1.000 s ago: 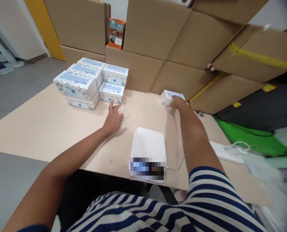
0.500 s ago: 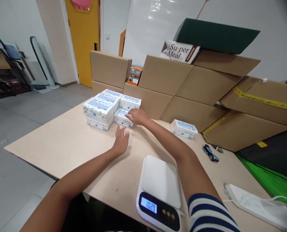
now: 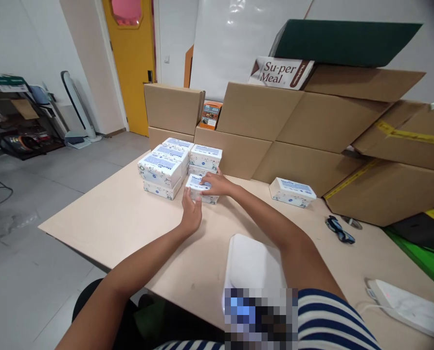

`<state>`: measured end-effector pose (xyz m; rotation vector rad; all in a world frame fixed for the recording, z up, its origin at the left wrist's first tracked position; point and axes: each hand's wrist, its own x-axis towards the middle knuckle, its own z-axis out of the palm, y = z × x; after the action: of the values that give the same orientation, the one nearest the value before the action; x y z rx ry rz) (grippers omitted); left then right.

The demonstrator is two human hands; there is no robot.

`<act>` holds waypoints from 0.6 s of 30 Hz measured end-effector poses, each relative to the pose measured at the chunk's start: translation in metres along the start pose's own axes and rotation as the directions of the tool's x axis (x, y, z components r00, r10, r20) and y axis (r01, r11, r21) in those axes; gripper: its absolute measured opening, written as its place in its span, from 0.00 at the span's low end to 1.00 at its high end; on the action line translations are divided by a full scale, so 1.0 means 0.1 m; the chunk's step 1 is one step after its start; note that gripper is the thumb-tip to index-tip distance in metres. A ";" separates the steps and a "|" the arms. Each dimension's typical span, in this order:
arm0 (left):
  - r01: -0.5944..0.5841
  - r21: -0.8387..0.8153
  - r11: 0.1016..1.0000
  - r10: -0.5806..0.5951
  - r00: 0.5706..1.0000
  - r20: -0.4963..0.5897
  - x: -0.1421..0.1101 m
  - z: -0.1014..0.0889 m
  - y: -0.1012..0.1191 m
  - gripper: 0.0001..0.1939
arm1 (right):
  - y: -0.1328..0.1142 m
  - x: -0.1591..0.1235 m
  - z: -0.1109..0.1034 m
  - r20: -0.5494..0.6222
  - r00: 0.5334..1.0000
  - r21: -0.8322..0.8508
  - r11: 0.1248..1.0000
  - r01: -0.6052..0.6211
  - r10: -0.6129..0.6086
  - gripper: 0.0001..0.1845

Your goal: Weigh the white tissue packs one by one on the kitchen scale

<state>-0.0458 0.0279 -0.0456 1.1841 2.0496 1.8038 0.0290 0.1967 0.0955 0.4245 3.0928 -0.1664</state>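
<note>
A white tissue pack (image 3: 194, 180) with blue print and a leaf pattern sits on the table, held between both my hands. My right hand (image 3: 220, 185) reaches over its right side, fingers bent across the top. At its left front corner, my left hand (image 3: 192, 213) presses against the side, partly hiding the pack's front. Just left of it stands a two-layer stack of similar tissue packs (image 3: 160, 167), and behind it more packs (image 3: 205, 156) are piled. A white kitchen scale (image 3: 255, 260) lies nearer to me, its display blurred out.
Another tissue pack (image 3: 293, 192) lies alone at the right, before stacked cardboard boxes (image 3: 249, 114). Farther right are a dark blue strap-like item (image 3: 340, 229) and a white power strip (image 3: 403, 304) with a cable. The wooden table's (image 3: 93, 214) left edge drops to the floor.
The tissue pack under my right hand has come away from the stack toward me. My left hand has moved up against its side. The view has shifted slightly left.
</note>
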 end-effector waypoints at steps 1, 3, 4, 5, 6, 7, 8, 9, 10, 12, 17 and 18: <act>0.006 -0.009 1.000 -0.006 0.999 -0.034 0.01 0.00 0.01 0.47 | 0.01 -0.11 0.05 -0.003 1.000 0.019 1.000 0.006 -0.006 0.28; 0.035 -0.030 0.999 -0.036 0.997 -0.062 0.04 0.00 0.03 0.49 | 0.01 -0.31 0.14 -0.008 1.000 0.053 0.999 -0.002 0.002 0.33; 0.051 -0.046 0.998 -0.054 0.997 -0.052 0.05 -0.01 0.04 0.50 | 0.00 -0.39 0.19 -0.012 1.000 0.068 0.998 -0.019 0.019 0.38; 0.064 -0.064 0.996 -0.066 0.997 -0.031 0.07 -0.01 0.06 0.51 | -0.02 -0.46 0.22 -0.020 0.999 0.082 0.996 -0.044 0.045 0.43; 0.068 -0.083 0.994 -0.068 0.998 -0.007 0.09 -0.02 0.07 0.52 | -0.04 -0.51 0.25 -0.028 0.996 0.092 0.993 -0.077 0.079 0.47; 0.062 -0.100 0.993 -0.060 0.998 0.019 0.10 -0.02 0.07 0.54 | -0.07 -0.56 0.27 -0.033 0.992 0.099 0.988 -0.116 0.119 0.51; 0.047 -0.114 0.992 -0.043 0.998 0.038 0.12 -0.03 0.08 0.56 | -0.09 -0.60 0.27 -0.035 0.986 0.105 0.982 -0.159 0.164 0.53; 0.026 -0.128 0.991 -0.020 0.999 0.051 0.12 -0.03 0.09 0.57 | -0.09 -0.64 0.25 -0.031 0.977 0.113 0.972 -0.206 0.211 0.54; -0.003 -0.141 0.990 0.013 0.997 0.071 0.13 -0.04 0.11 0.57 | -0.08 -0.71 0.23 -0.025 0.967 0.119 0.961 -0.248 0.253 0.53; -0.096 -0.164 0.982 0.115 0.987 0.111 0.14 -0.06 0.14 0.56 | 0.01 -0.96 0.15 -0.039 0.948 0.122 0.943 -0.309 0.316 0.54; -0.460 -0.149 0.875 0.483 0.846 0.226 0.14 -0.08 0.19 0.60 | 0.18 -2.22 -0.06 -0.269 0.915 0.179 0.949 -0.260 0.301 0.57; -0.479 -0.157 0.864 0.504 0.828 0.246 0.13 -0.07 0.17 0.61 | 0.14 -2.48 -0.10 -0.277 0.915 0.206 0.948 -0.243 0.294 0.58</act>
<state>-0.0509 0.0302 -0.0234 1.9530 1.5799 1.7577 0.2713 0.1447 0.1111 0.9650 3.2784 -0.3929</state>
